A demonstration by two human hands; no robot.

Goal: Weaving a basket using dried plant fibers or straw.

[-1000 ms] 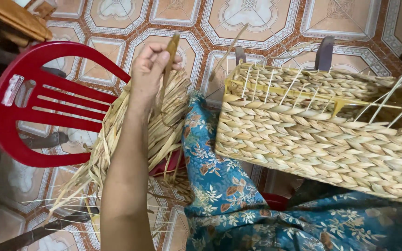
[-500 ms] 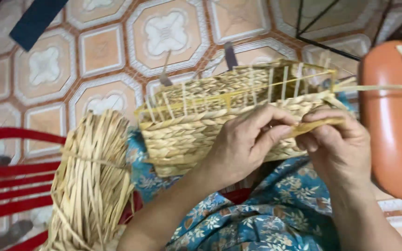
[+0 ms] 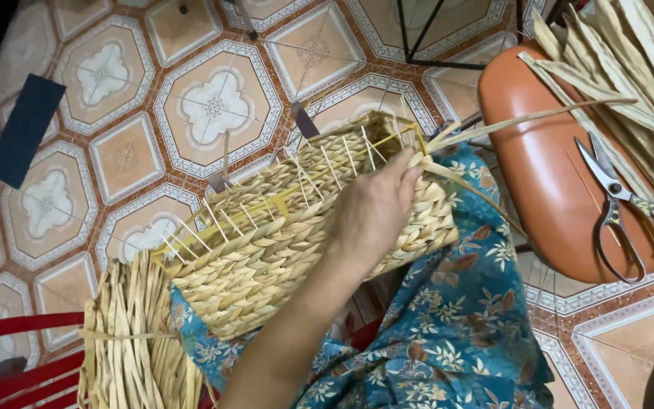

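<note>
The left hand (image 3: 376, 212) lies on the woven basket (image 3: 297, 235), fingers curled, pinching a straw strand (image 3: 509, 121) at the rim. Scissors (image 3: 615, 197) rest on an orange stool (image 3: 554, 174) right of the basket.

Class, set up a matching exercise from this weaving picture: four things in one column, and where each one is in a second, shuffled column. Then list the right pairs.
Things
1. scissors
2. woven basket
3. bundle of straw strands
4. dark flat rectangle

Places
A. on the tiled floor, upper left
B. on the orange-brown stool at right
C. across the lap, on the blue flowered cloth, with a hand on it
D. lower left, beside the red chair

Pairs: 1-B, 2-C, 3-D, 4-A
</note>
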